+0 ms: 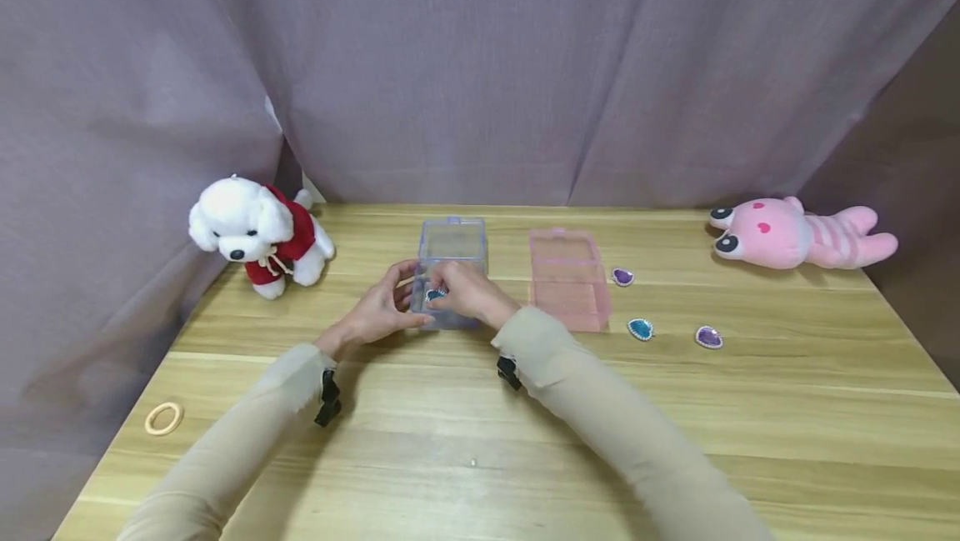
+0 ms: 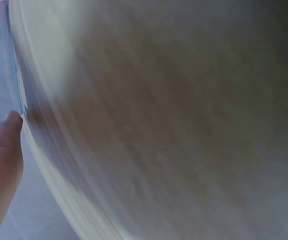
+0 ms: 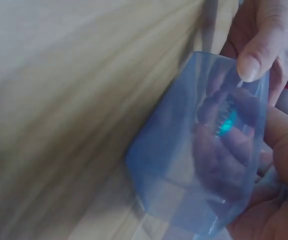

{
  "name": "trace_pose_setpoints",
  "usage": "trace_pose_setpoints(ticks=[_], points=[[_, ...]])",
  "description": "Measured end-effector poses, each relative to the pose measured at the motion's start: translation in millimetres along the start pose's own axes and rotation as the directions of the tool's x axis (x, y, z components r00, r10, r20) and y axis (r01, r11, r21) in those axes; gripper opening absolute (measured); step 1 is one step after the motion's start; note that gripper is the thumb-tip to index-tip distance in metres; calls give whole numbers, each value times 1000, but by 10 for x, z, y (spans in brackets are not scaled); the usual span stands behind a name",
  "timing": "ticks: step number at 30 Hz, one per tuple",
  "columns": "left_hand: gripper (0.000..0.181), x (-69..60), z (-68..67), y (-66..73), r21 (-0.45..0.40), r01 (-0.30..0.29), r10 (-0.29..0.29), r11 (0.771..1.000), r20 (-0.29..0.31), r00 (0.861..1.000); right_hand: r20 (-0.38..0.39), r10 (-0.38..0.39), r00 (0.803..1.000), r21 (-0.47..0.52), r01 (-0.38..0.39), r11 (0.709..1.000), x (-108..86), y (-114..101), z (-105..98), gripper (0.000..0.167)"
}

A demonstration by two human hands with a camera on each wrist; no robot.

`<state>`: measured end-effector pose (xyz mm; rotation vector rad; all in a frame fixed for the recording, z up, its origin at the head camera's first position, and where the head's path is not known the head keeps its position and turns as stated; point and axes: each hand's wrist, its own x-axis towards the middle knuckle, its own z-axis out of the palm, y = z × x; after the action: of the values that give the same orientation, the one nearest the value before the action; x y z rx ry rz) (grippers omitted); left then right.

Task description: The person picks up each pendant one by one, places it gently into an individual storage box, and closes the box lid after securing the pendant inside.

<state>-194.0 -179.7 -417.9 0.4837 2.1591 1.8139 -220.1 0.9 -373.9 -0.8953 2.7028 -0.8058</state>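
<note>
A clear blue plastic box [image 1: 450, 321] stands on the table with its lid [image 1: 453, 239] raised at the back. My left hand [image 1: 377, 308] holds the box at its left side, the thumb by the front corner; in the left wrist view the thumb [image 2: 14, 122] touches the box edge. With fingers reaching into the box, my right hand [image 1: 471, 291] pinches a blue heart-like gem [image 1: 436, 295] with a pale beaded border. Through the box wall, the right wrist view shows the gem [image 3: 228, 121] as bright teal between the fingertips.
Right of the blue box stands a pink clear box [image 1: 568, 299], lid up. Beyond it lie a blue gem [image 1: 641, 329], a purple gem [image 1: 622, 277] and another purple gem [image 1: 708, 337]. A plush dog [image 1: 243, 220], a pink plush toy [image 1: 780, 232] and a wooden ring [image 1: 163, 418] lie farther out.
</note>
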Motion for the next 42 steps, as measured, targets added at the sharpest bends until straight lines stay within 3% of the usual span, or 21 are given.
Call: trace_pose_setpoints(ticks=[11, 21, 42], points=[[88, 19, 2, -23, 17, 10, -10, 1000, -3, 1000, 92, 81, 992, -13, -80, 997, 143, -22, 92, 10], [87, 23, 6, -4, 31, 5, -4, 1000, -14, 1000, 121, 93, 988, -30, -90, 995, 175, -29, 97, 7], [88, 16, 10, -33, 27, -8, 8, 1000, -9, 1000, 92, 66, 994, 15, -68, 998, 142, -14, 127, 4]])
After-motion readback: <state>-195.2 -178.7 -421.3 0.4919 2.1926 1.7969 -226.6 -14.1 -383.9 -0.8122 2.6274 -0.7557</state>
